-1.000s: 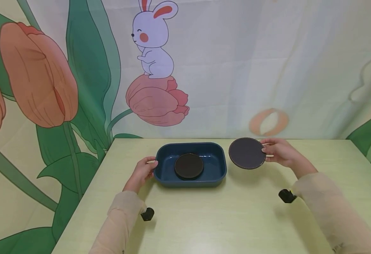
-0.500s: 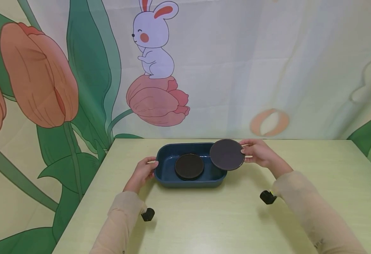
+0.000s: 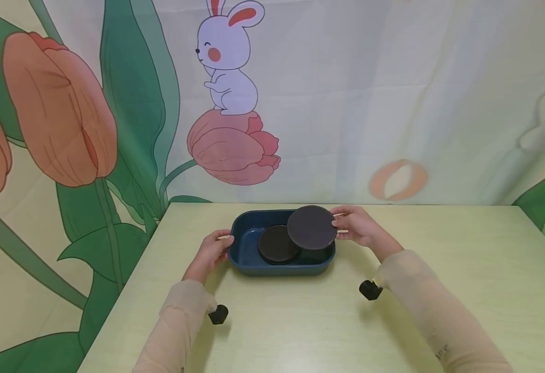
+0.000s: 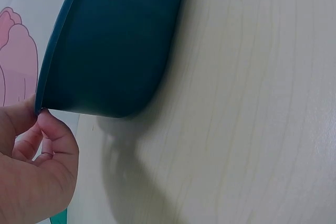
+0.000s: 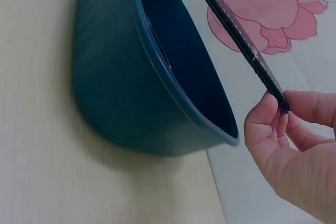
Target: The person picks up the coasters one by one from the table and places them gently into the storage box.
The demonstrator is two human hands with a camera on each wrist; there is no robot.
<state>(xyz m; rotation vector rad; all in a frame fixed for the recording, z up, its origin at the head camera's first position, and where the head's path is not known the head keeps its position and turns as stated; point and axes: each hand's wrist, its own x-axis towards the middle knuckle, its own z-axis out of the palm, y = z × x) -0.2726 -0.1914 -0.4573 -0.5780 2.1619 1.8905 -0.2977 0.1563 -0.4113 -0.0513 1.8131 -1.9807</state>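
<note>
A dark blue rectangular basin [image 3: 277, 270] with rounded corners stands near the table's back edge. My left hand [image 3: 209, 252] pinches its left rim between thumb and fingers, as the left wrist view shows at close range. Inside the basin lies a dark round coaster [image 3: 272, 247], perhaps several stacked. Above the basin's right half, my right hand [image 3: 359, 228] holds another dark round coaster [image 3: 312, 227] by its right edge. In the right wrist view this coaster [image 5: 239, 38] looks thin, with a stitched rim. It partly covers the coaster below in the head view.
The pale wooden table [image 3: 300, 321] extends in front and to both sides. Behind it hangs a curtain [image 3: 328, 103] printed with a rabbit and tulips. A small black device [image 3: 370, 289] sits at the right wrist, and another black device [image 3: 218, 314] at the left.
My right hand has carried the held coaster leftward, from beside the basin to above its right half. The left hand and the basin have stayed in place.
</note>
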